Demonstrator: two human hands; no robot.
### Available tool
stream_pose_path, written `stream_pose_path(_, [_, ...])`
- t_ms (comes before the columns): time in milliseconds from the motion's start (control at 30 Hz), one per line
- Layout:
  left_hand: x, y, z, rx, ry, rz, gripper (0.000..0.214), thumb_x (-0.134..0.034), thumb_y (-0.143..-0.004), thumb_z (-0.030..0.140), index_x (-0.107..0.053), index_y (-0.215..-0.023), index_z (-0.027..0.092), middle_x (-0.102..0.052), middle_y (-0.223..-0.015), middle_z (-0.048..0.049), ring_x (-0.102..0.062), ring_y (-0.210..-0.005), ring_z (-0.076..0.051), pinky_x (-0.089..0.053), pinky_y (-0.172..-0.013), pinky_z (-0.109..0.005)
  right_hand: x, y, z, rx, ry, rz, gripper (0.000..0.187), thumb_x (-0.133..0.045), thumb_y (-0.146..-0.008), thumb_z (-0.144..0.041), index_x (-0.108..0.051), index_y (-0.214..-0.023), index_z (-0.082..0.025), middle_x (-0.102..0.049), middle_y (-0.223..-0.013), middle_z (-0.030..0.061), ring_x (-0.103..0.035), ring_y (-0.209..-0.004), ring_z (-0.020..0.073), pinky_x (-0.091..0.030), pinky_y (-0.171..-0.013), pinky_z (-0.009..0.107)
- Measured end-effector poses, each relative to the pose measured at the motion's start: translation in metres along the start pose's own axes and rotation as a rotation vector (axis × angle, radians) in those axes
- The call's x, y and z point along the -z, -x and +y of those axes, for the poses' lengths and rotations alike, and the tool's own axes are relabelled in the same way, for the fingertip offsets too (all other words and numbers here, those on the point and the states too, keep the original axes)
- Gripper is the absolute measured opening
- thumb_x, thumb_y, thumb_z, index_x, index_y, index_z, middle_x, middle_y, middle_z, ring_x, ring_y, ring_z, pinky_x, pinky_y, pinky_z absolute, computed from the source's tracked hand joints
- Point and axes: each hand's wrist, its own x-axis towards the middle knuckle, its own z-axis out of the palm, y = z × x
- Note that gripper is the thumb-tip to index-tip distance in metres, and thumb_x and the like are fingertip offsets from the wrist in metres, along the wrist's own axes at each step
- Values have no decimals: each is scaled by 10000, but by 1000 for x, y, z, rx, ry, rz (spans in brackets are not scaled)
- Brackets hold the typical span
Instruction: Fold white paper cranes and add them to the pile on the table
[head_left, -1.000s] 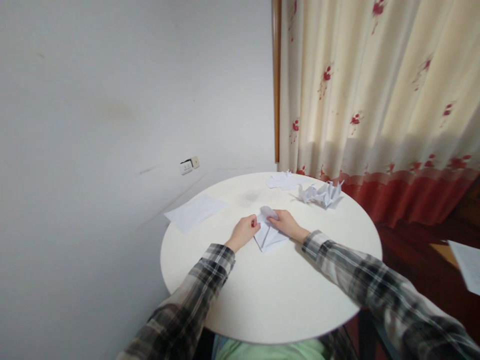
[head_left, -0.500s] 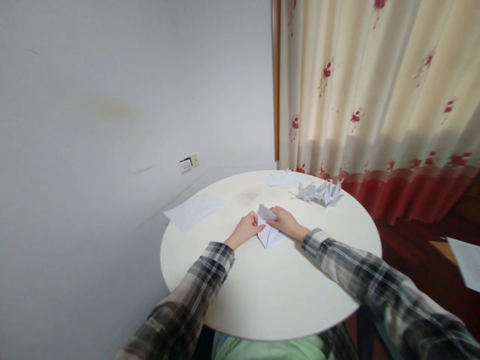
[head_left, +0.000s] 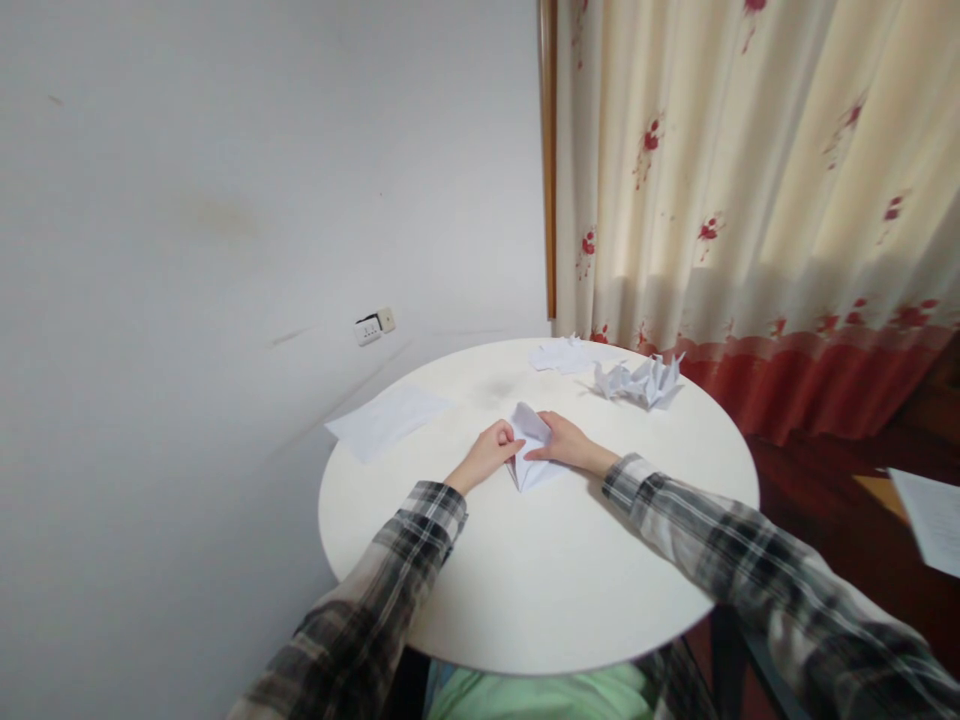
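Observation:
A partly folded sheet of white paper (head_left: 529, 470) lies near the middle of the round white table (head_left: 570, 570), with one flap raised at its far end. My left hand (head_left: 493, 448) is closed at the paper's left edge, thumb and fingers pinching it. From the right, my right hand (head_left: 564, 440) grips the paper, its thumb lying across the front and its fingers behind the raised flap. The fingers of that hand are partly hidden by the paper.
A flat sheet of white paper (head_left: 386, 420) lies at the table's left edge. Several folded paper cranes (head_left: 646, 382) stand at the back right, beside more white paper pieces (head_left: 559, 355). Behind are a wall with a socket (head_left: 367, 331) and a flowered curtain (head_left: 697, 200).
My right thumb has moved down and left across the folded paper. Both hands stay on the paper; the view has shifted slightly.

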Motion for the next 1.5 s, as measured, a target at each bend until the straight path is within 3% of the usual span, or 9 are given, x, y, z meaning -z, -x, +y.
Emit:
stream_pose_path(133, [3, 0, 6, 11, 93, -158, 243, -553, -682, 349, -420, -647, 148, -431, -540, 56, -421, -494, -66, -325, -495, -192, 0, 1, 0, -10, -1, -3, 637, -683, -553, -428, -472, -1077, -132, -544, -972, 91, -503, -881, 193, -378, -748, 300])
stream_pose_path(233, [5, 2, 9, -9, 70, -206, 254, -580, -665, 354, -453, -646, 135, -444, -569, 44, -421, -523, -67, -318, -514, -192, 1, 1, 0, 0, 6, -1, 634, -681, -554, -430, -475, -1072, -129, -547, -965, 91, -506, -870, 193, -379, -752, 300])
stream_pose_path(600, [5, 7, 16, -75, -220, -197, 298, -587, -649, 393, -480, -566, 127, -442, -531, 41, -376, -497, -67, -283, -477, -192, 0, 0, 2, 36, 40, 12, 620, -673, -565, -401, -474, -1078, -115, -546, -992, 105, -503, -895, 200, -375, -778, 305])
stream_pose_path(1000, [8, 9, 15, -72, -239, -264, 259, -628, -617, 374, -595, -641, 118, -495, -529, 26, -411, -494, -80, -292, -468, -196, 2, 2, 0, 20, 30, -1, 649, -679, -558, -419, -467, -1096, -124, -541, -998, 100, -501, -902, 200, -373, -774, 307])
stream_pose_path(1233, [12, 9, 16, -77, -171, -369, 188, -598, -661, 303, -627, -718, 126, -609, -690, -28, -518, -648, -119, -381, -627, -226, 2, 2, 2, 22, 44, -7, 661, -672, -560, -448, -467, -1094, -117, -541, -987, 103, -501, -891, 198, -372, -776, 304])
stream_pose_path(1500, [10, 9, 16, -49, -286, -324, 254, -664, -580, 343, -606, -695, 124, -481, -542, 33, -392, -509, -78, -284, -471, -189, 3, 3, 0, 21, 40, -5, 655, -679, -563, -427, -461, -1100, -121, -537, -994, 99, -501, -890, 196, -368, -781, 305])
